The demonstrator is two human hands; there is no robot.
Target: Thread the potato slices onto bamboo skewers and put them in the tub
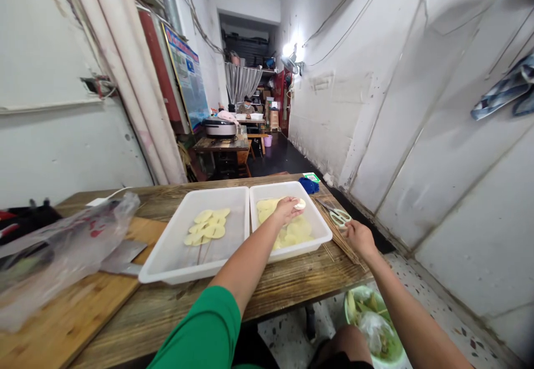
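Where the left hand point(287, 211) pinches, right of centre: pale slice point(300, 204), rounded, jutting rightward from grip, above right tray point(320, 226). Right hand point(359, 237), lower right: beside sticks point(344, 246), long axis slanting down-right; grip unclear.

A: What've R fingers point(352, 229) got, btw?
B: Can't tell, too small. L fingers point(287, 207) hide some slices point(298, 232).
A: Plastic bag point(62, 257), lower L of frame?
B: Blurry, cut by L edge, covers pt of metal blade point(125, 254). Board point(92, 316) cropped too.
A: Poster point(188, 71) txt?
B: Illegible. Bkgd person point(247, 106): tiny, no detail. Cloth point(503, 92), upper R: cropped.
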